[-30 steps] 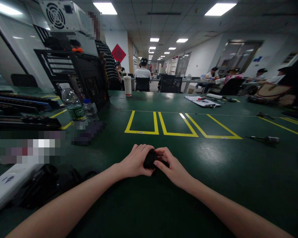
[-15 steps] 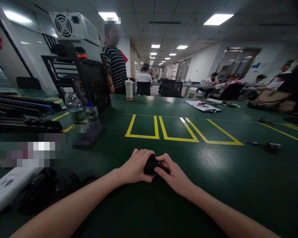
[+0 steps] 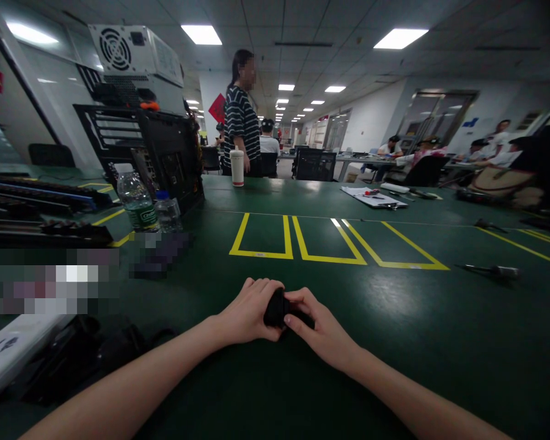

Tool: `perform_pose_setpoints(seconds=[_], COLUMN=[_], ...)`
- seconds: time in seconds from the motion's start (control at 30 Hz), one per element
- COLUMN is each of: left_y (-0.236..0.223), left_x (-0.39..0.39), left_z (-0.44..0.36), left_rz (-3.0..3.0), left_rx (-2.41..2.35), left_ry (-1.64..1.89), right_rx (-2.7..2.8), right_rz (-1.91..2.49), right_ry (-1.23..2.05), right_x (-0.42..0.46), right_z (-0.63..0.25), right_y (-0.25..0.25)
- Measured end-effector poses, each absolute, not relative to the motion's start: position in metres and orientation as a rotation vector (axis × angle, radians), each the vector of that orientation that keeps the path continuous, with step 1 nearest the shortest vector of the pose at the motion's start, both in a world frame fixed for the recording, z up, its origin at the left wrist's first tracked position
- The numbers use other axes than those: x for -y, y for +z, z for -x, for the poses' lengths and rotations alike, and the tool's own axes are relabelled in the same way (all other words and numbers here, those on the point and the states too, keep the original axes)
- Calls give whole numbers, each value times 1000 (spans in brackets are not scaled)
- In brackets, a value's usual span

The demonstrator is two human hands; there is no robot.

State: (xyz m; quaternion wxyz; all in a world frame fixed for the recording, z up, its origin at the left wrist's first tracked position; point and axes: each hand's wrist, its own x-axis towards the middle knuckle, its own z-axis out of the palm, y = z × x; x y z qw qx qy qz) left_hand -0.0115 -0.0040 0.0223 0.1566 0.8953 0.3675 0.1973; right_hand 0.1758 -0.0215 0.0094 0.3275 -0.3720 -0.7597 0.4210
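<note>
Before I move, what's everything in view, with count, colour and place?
object: 1, black, between both hands
table: 1, green, beneath
tape outlines: 3, yellow, mid-table
screwdriver: 1, dark, right
clipboard: 1, white papers, far right
tumbler: 1, white, far edge
bottles: 2, clear, left
computer case: 1, black, far left
power supply: 1, grey, atop case
components: count unclear, black, left
people: several, mixed clothing, background
left hand: 1, bare, gripping object
right hand: 1, bare, fingers at object
</note>
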Motion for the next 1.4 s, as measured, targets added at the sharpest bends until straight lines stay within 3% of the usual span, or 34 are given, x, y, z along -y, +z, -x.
perform_pose_setpoints(seconds=[0.63,1.4], left_y=[9,27], left_x=[-2,5], left_z=[9,9], left_rz=[-2582,-2560], left_rx=[-1069,-1062], left_ry=[592,512], right_rx=[1959,1892], right_rz=[982,988], right_ry=[1133,1170], right_x=[19,16], right_z=[-177,-175], right_y=[5,0])
